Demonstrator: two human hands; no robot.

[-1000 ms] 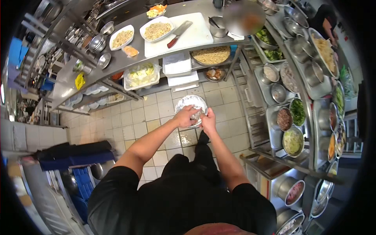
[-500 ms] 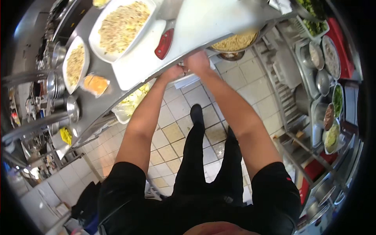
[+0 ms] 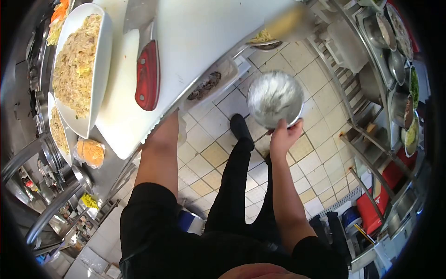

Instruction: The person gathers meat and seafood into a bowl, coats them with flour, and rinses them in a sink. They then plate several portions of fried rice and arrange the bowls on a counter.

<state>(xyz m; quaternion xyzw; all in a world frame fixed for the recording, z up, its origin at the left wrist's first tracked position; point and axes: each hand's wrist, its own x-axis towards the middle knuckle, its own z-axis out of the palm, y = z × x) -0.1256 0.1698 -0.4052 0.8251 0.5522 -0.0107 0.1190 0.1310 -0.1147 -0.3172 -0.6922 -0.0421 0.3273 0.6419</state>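
My right hand (image 3: 284, 135) grips the near rim of a round silvery metal bowl (image 3: 275, 100), holding it over the floor between the counter and the rack. Pale smears or reflections show on the bowl's surface; blur hides which. My left arm (image 3: 160, 139) reaches under the edge of the white cutting board (image 3: 186, 42), and the fingers are hidden there. Below the board's edge, near that arm, sits a container with dark pieces (image 3: 204, 86). On the board lies a knife with a red handle (image 3: 147, 76).
White dishes of fried rice (image 3: 79, 65) stand left of the board, with a wrapped orange-yellow packet (image 3: 90, 152) near them. Noodles (image 3: 262, 36) show beyond the board's far edge. A metal rack (image 3: 348, 79) and several ingredient bowls (image 3: 402, 109) line the right side.
My right hand has moved from under the board's edge out to the right and now holds the metal bowl. My left hand has gone out of sight under the board. The view has shifted.
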